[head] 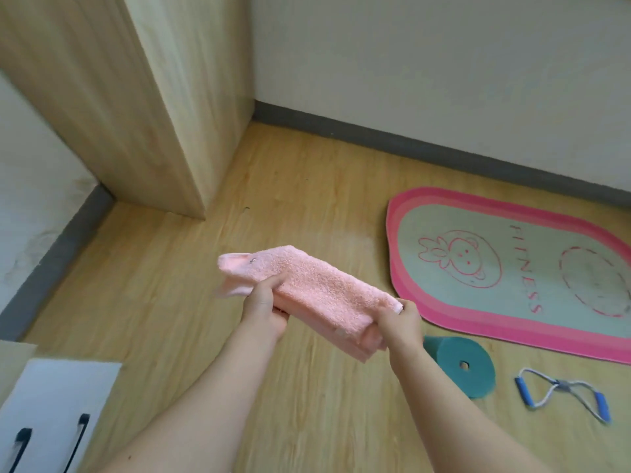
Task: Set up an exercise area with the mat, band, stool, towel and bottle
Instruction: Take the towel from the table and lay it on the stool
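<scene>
The left hand (263,308) is gripping the folded towel (307,288) near its left end while the right hand (397,324) is clasping the other end, holding it above the floor (307,186) so it is not unfolding, likely for setting beside the mat (512,268) and band (563,392).

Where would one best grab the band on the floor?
By either blue foam handle, from above: the band lies flat on the floor, loops spread, handles thickest and clear of the mat. The left hand and right hand both grip the towel.
</scene>
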A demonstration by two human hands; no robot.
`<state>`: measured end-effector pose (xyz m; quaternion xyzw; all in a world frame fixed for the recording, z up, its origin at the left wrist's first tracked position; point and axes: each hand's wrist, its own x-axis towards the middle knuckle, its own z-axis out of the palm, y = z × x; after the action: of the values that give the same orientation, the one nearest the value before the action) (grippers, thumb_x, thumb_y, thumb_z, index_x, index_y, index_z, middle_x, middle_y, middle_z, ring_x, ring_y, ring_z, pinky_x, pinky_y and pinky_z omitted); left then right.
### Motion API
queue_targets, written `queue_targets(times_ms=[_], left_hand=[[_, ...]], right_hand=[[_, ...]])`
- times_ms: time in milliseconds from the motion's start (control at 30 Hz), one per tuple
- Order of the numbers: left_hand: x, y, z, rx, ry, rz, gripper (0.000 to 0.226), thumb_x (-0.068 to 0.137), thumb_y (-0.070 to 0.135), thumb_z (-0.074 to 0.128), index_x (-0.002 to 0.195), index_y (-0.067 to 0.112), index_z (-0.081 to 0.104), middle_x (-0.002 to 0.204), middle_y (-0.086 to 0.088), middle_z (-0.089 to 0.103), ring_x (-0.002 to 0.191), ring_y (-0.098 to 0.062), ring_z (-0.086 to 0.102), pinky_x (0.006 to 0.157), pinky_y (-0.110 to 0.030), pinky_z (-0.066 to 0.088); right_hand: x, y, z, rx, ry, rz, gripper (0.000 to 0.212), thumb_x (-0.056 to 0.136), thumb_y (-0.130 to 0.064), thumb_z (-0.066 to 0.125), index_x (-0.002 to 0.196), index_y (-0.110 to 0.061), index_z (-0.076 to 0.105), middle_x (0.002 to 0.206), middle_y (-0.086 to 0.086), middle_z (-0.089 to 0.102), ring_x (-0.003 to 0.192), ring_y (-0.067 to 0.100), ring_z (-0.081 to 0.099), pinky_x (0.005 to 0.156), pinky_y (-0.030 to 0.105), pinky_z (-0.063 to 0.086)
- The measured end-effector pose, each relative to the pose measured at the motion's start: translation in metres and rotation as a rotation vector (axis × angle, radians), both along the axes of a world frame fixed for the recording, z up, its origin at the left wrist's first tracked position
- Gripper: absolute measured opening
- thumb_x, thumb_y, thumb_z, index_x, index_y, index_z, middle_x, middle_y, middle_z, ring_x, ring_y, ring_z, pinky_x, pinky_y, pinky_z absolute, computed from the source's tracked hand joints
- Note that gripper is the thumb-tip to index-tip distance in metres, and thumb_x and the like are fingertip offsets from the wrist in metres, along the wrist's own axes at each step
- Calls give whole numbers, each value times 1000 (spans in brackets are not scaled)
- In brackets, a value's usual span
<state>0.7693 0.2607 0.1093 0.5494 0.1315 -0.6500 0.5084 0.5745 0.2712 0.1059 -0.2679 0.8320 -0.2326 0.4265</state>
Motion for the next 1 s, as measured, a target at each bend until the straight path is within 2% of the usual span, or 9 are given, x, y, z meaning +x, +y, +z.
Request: queue_targets(times_ms=[100, 167, 267, 400, 533, 633, 833, 933, 1000], left_hand=[[-58, 6, 10, 19, 57, -12, 15, 80, 14, 69, 92, 8, 61, 88, -9, 69, 82, -24, 65, 70, -36, 51], [-96, 8, 17, 32, 71, -5, 21, 78, 23, 73, 89, 11, 61, 87, -8, 70, 83, -24, 66, 71, -38, 51], [-137, 7, 18, 13, 38, -58, 23, 80, 28, 72, 94, 14, 61, 93, -8, 69, 87, -23, 65, 75, -39, 51], [-180, 2, 1, 36, -92, -192, 32, 78, 25, 71, 107, 15, 60, 100, -7, 68, 93, -23, 66, 84, -38, 53], [-212, -10, -24, 43, -225, -360, 23, 77, 11, 63, 100, 15, 62, 95, -5, 67, 89, -22, 64, 67, -32, 51], [-240, -26, -44, 61, -287, -440, 27, 74, -4, 60, 96, 12, 62, 90, -6, 66, 83, -22, 63, 63, -31, 49], [-304, -73, -69, 20, -571, -455, 39, 71, -1, 64, 106, 16, 55, 100, -6, 65, 91, -23, 63, 87, -40, 53], [-332, -97, -75, -38, -668, -591, 33, 73, 5, 63, 104, 14, 58, 101, -7, 66, 90, -24, 63, 87, -42, 52], [-356, -111, -82, -55, -722, -670, 29, 72, 8, 65, 100, 15, 59, 96, -4, 66, 83, -20, 62, 76, -35, 52]], right_hand=[[-65, 21, 2, 44, 57, -77, 30, 86, -18, 57, 114, -19, 48, 95, 3, 57, 78, 23, 55, 61, 34, 43], [-109, 34, 3, 68, 82, -129, 26, 89, -16, 54, 113, -18, 47, 85, 0, 51, 68, 18, 49, 53, 30, 33], [-160, 49, -1, 88, 131, -186, 30, 90, -11, 47, 119, -17, 47, 92, 2, 52, 78, 25, 50, 59, 31, 33], [-216, 68, -12, 105, 182, -335, 35, 88, -7, 43, 120, -19, 49, 98, 8, 57, 78, 28, 51, 63, 30, 38], [-249, 72, -23, 89, 247, -418, 40, 85, -9, 45, 122, -24, 49, 115, 11, 62, 94, 33, 58, 80, 37, 49], [-274, 61, -33, 80, 312, -423, 49, 84, -7, 47, 131, -23, 45, 125, 9, 59, 110, 33, 56, 89, 40, 47], [-344, 10, -46, 81, 422, -385, 49, 86, 0, 43, 130, -22, 45, 122, 11, 62, 108, 35, 57, 82, 37, 41], [-382, -13, -52, 54, 471, -390, 43, 86, 2, 45, 122, -20, 46, 114, 13, 64, 101, 35, 58, 73, 33, 37], [-407, -27, -59, 46, 489, -413, 37, 85, 3, 45, 115, -18, 45, 111, 14, 64, 97, 35, 59, 71, 33, 37]])
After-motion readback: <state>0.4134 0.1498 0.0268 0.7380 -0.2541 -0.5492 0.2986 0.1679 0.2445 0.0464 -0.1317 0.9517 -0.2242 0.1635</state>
